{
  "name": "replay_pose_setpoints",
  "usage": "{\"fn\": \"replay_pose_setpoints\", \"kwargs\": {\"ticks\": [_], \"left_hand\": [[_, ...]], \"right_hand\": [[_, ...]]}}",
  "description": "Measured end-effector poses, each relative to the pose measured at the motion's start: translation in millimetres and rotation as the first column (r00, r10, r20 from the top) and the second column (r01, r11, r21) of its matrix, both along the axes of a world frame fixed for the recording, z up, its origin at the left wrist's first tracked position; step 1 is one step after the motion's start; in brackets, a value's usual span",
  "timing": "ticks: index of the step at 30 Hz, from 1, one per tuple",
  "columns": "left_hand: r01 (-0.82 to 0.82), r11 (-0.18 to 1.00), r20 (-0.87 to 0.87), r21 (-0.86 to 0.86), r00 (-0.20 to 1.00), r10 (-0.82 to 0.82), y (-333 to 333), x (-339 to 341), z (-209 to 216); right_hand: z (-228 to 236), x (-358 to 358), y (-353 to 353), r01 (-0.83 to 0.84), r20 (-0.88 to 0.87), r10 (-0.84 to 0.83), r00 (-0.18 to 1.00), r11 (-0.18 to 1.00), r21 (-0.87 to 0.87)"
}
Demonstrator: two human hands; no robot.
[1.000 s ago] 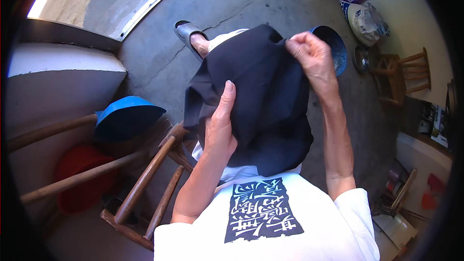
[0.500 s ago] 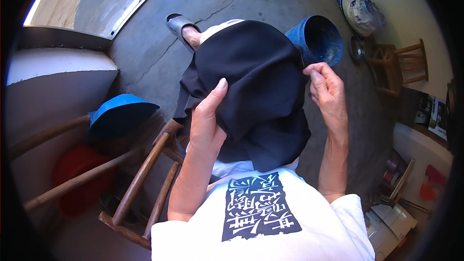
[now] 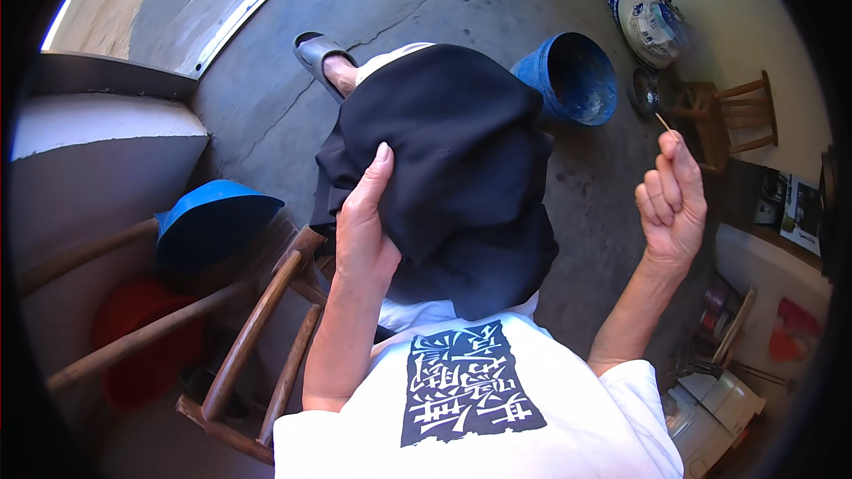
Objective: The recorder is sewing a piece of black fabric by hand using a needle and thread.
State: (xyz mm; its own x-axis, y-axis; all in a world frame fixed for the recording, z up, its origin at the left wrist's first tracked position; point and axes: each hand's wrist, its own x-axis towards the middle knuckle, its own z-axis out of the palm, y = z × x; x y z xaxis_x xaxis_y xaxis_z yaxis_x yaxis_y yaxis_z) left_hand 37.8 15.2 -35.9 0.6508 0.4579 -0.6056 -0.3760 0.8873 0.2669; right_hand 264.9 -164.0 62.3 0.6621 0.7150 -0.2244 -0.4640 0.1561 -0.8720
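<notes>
Black cloth [image 3: 461, 186] is draped in folds over my lap and knees. My left hand [image 3: 366, 217] grips its left side, thumb lying on top and the fingers hidden under the fabric. Off to the right of the cloth, my right hand [image 3: 672, 200] is raised with thumb and forefinger pinched on a thin sewing needle [image 3: 664, 122]. The needle's tip points up and to the left. A faint row of small marks shows on the cloth's upper middle. I cannot make out any thread between needle and cloth.
A blue bucket [image 3: 581, 80] stands on the concrete floor beyond the cloth. Farther right are a white sack [image 3: 648, 27], a metal bowl [image 3: 645, 91] and a wooden chair [image 3: 741, 115]. At left are a wooden chair frame [image 3: 253, 337], a blue scoop-shaped thing [image 3: 217, 213] and a red basin [image 3: 133, 319].
My right hand has moved away from the cloth's right edge, out to the right, with the needle in its pinch. My left hand keeps its hold on the cloth.
</notes>
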Motion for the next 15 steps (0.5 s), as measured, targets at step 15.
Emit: {"fn": "replay_pose_setpoints", "kwargs": {"ticks": [15], "left_hand": [[0.249, 0.963, 0.001, 0.103, 0.968, -0.251, 3, 6, 7]], "right_hand": [[112, 108, -135, 0.159, 0.037, -0.177, 0.984, 0.945, 0.284]]}}
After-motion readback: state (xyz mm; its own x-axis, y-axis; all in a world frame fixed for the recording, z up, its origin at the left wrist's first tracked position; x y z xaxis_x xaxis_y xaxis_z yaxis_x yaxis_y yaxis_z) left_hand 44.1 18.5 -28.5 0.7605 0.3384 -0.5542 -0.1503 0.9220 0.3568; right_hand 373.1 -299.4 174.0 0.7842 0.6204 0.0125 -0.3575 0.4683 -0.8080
